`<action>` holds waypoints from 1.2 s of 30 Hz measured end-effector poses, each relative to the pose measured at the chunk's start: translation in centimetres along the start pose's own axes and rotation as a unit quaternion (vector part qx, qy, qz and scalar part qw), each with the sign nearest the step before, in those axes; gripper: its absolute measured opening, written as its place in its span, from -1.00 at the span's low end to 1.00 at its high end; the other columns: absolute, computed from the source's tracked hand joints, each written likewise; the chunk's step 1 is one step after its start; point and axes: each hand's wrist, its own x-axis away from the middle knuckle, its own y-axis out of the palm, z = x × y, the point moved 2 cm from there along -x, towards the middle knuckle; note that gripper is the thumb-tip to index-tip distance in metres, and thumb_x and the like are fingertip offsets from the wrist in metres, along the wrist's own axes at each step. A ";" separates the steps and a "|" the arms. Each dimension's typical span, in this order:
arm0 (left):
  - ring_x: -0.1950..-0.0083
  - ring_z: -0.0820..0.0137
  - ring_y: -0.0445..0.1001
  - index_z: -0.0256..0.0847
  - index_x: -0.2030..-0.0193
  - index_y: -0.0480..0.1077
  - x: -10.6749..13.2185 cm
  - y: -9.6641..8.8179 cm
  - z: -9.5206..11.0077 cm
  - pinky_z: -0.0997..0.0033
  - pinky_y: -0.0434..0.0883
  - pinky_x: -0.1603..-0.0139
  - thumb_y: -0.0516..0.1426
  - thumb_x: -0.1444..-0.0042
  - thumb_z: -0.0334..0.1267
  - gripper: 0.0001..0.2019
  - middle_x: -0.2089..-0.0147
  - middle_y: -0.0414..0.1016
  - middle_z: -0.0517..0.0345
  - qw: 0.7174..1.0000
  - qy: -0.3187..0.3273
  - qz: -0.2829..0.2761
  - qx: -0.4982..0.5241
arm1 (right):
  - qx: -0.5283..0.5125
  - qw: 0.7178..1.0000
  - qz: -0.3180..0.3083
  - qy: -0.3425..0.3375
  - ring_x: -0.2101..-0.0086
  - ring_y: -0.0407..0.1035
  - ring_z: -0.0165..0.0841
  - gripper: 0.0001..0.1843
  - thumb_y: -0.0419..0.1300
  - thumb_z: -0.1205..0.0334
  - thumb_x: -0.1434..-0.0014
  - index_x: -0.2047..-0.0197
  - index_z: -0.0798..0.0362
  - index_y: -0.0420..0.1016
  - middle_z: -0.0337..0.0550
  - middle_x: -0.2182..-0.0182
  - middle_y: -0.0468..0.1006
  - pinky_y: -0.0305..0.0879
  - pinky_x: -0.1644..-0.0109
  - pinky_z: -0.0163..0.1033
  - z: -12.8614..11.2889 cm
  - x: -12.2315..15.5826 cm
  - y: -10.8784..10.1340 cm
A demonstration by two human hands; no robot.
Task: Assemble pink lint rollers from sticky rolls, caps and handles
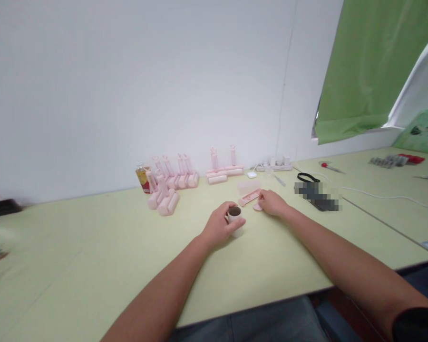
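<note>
Curling round a white cup (234, 219) on the table (92, 251), the left hand (219, 225) holds it upright; the right hand (272, 203) bunches its fingers at a pink disc (257, 207) farther right, grip unclear. The far-left bottle's (142, 178) red-and-yellow label is too small to read.

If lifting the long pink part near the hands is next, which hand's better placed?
Right, probably: the right hand is beside the long pink part, while the left hand grips the white cylinder.
</note>
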 end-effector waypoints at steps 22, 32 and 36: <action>0.07 0.27 0.47 -0.12 -0.23 0.20 0.2 1.2 -0.6 0.29 0.42 0.14 0.27 -0.04 -0.03 -0.37 -0.10 0.45 -0.04 1.000 -0.028 -0.005 0.001 | -0.384 0.885 0.150 -0.217 0.12 0.51 -0.24 -0.79 0.20 0.14 -0.20 0.15 -0.06 0.63 -0.12 0.17 0.65 0.40 -0.04 -0.09 -7.6 5.4 -2.6; 0.10 0.30 0.48 -0.14 -0.20 0.21 0.2 1.3 -0.8 0.33 0.41 0.14 0.27 -0.05 -0.07 -0.40 -0.04 0.50 0.02 0.999 -0.023 0.016 0.027 | -0.303 0.883 0.154 -0.322 0.01 0.47 -0.25 -0.69 0.15 0.25 -0.24 -0.01 -0.13 0.59 -0.11 0.02 0.59 0.37 -0.13 -0.05 -8.9 7.5 -3.1; 0.09 0.30 0.49 -0.14 -0.22 0.20 0.1 1.3 -0.9 0.35 0.40 0.14 0.26 -0.06 -0.05 -0.38 -0.06 0.49 0.02 0.999 -0.034 0.024 0.023 | -0.273 0.889 0.149 -0.337 0.00 0.47 -0.24 -0.68 0.14 0.24 -0.25 -0.04 -0.10 0.58 -0.09 -0.01 0.58 0.36 -0.14 -0.05 -9.1 7.6 -2.9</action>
